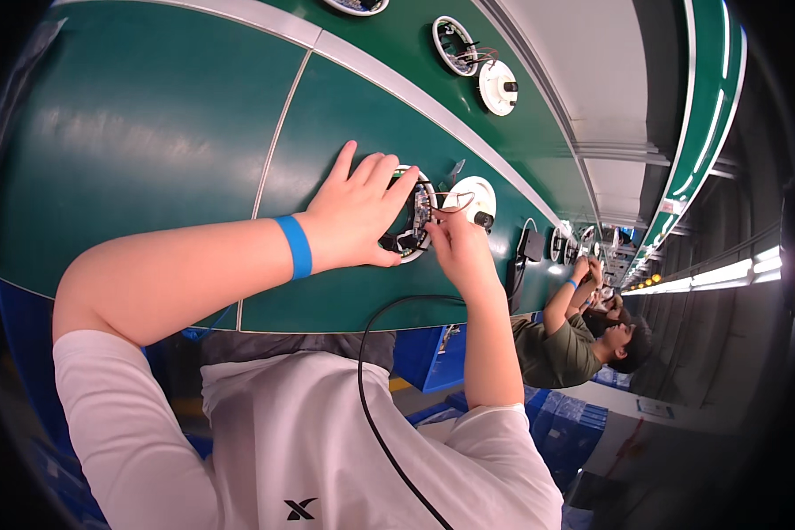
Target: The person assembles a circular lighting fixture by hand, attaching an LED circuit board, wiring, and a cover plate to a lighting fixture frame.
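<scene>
On the green worktop lies a round white housing (432, 191) with a circuit board (421, 210) and black parts inside. My left hand (355, 210) spans it from the left, thumb at the near rim and fingers over the far rim, gripping it. A blue band circles that wrist. At the housing's right edge, my right hand (459, 249) has thumb and forefinger pinched together by the wires; whatever is between the fingertips is hidden. Thin wires lead to a white disc (466, 187) with a black part, lying just beyond my right hand.
Beyond a pale rail, a green strip carries another open ring housing (455, 46) wired to a white disc (495, 87). A black box (531, 246) stands right of my right hand. A black cable (362, 375) crosses my front. A co-worker (552, 353) sits farther right.
</scene>
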`<state>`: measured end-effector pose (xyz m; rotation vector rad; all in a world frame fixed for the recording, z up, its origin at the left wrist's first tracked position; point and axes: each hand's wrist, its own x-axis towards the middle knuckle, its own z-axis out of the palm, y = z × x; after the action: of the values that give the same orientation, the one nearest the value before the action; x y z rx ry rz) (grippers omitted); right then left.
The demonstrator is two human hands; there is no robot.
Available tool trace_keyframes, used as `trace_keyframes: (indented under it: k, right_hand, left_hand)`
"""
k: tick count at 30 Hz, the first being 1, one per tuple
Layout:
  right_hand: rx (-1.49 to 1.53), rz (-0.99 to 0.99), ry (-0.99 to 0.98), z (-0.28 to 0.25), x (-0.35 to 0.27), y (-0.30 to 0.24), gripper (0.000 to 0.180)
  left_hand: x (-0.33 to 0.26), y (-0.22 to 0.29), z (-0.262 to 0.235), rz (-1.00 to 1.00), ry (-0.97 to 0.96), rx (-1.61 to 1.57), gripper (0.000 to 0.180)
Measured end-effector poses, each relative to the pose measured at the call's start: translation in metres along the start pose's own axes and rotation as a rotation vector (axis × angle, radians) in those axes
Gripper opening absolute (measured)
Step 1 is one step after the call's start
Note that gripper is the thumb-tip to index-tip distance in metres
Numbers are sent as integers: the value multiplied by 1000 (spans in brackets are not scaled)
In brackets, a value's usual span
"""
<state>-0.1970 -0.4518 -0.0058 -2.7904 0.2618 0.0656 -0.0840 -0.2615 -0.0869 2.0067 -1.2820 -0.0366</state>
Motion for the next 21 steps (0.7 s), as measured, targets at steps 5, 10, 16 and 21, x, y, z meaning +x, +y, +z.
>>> trace_keyframes:
  k: [5, 10, 16, 21]
  right_hand:
    - [2, 10, 59, 9, -8, 17, 22]
    - [-6, -66, 114, 11, -14, 17, 13]
    - [-99, -90, 53, 6, 1, 5, 8]
    - [-67, 162, -95, 2, 11, -10, 13]
  left_hand:
    - [-1, 0, 4, 3, 26, -3, 110]
    - [0, 3, 9, 6, 48, 2, 109]
    - [-3, 1, 10, 11, 78, 22, 110]
    - [-2, 2, 9, 2, 50, 14, 111]
